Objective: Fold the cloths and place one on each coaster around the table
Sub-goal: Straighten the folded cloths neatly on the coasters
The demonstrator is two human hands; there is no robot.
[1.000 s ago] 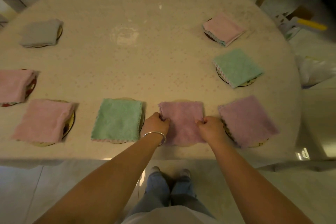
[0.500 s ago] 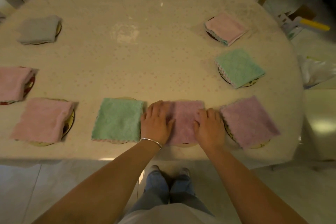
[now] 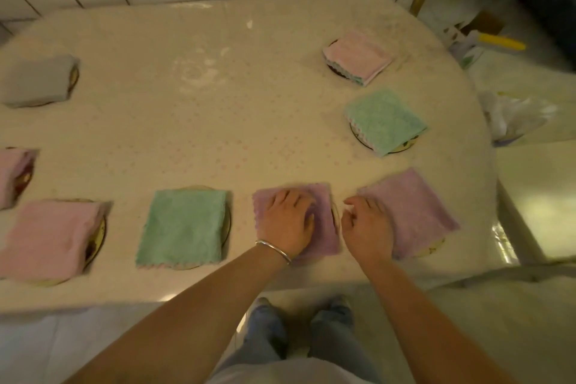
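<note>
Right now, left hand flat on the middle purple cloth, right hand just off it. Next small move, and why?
Probably lift the left hand clear. The purple cloth under it already lies folded and flat over its coaster, whose rim peeks out on the right. The right hand is loosely curled beside it, gripping nothing. All eight cloths in view sit folded; no loose cloth shows.

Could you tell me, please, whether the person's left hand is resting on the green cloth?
No, the left hand lies flat on the folded purple square cloth, while the folded green square cloth beside it is untouched.
</note>
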